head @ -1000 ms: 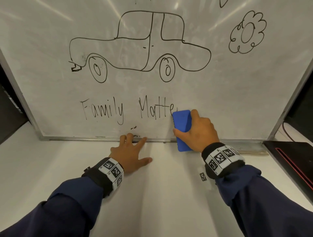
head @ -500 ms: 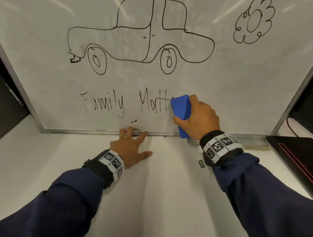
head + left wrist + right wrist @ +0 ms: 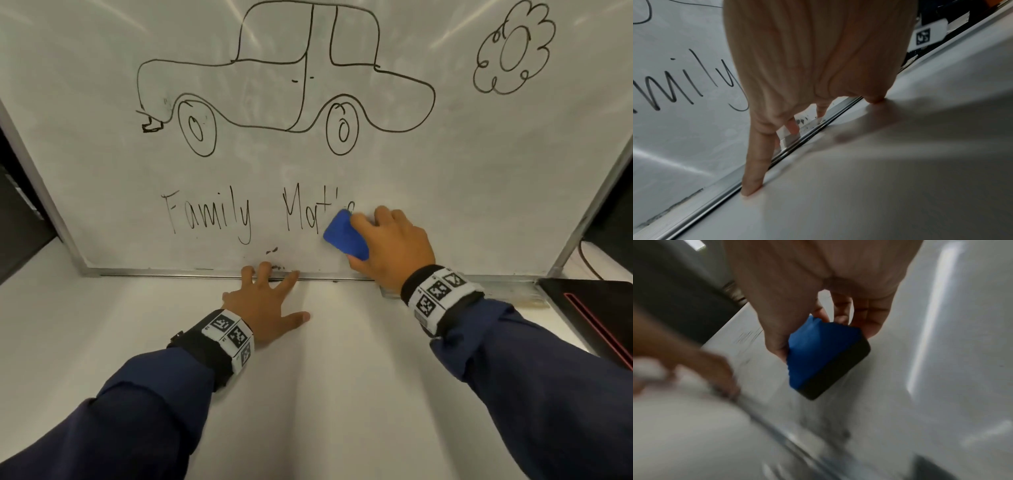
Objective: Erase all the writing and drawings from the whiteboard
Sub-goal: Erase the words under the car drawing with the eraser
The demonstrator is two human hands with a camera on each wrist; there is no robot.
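Blue foam eraser with a dark felt face [image 3: 346, 236] is pinched across its sides by the right hand [image 3: 390, 246], flat against the white glossy whiteboard [image 3: 462, 164]; it looks light and squashy. Left hand [image 3: 263, 301] fingers [image 3: 754, 164] are spread on the pale worktop [image 3: 308, 394].

The head camera looks forward and down over both forearms at the whiteboard [image 3: 445, 178] standing on the table [image 3: 325, 394]. The left wrist camera sits close under the left hand [image 3: 818, 65], facing the board's bottom frame. The right wrist camera, blurred, looks closely along the right hand [image 3: 807, 288] at the same board.
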